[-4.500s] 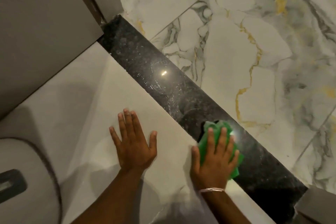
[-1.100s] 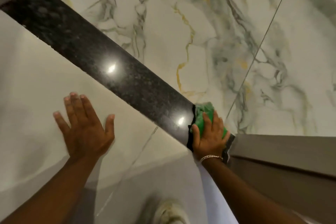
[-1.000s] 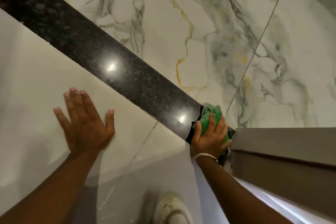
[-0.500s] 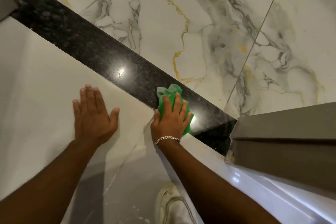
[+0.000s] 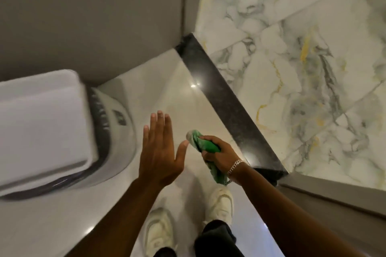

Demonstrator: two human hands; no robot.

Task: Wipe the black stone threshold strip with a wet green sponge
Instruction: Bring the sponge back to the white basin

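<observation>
The black stone threshold strip [image 5: 225, 102] runs diagonally from the grey door frame at upper centre down to the right, between cream floor and veined marble. My right hand [image 5: 219, 155] is closed around the bunched green sponge [image 5: 203, 145], held in the air above the cream floor, left of the strip and not touching it. My left hand [image 5: 159, 148] hovers beside it with fingers spread and nothing in it, thumb tip near the sponge's pale end.
A white toilet [image 5: 48, 129] with a closed lid fills the left side. Grey wall panels [image 5: 94, 16] stand behind it, and a grey door frame [image 5: 334, 198] sits at lower right. My two white shoes [image 5: 219, 204] stand on the cream floor below my hands.
My right hand lifted the sponge off the strip and bunched it in a fist. My left hand rose off the floor. The view pulled back and turned; the toilet and shoes are now in sight.
</observation>
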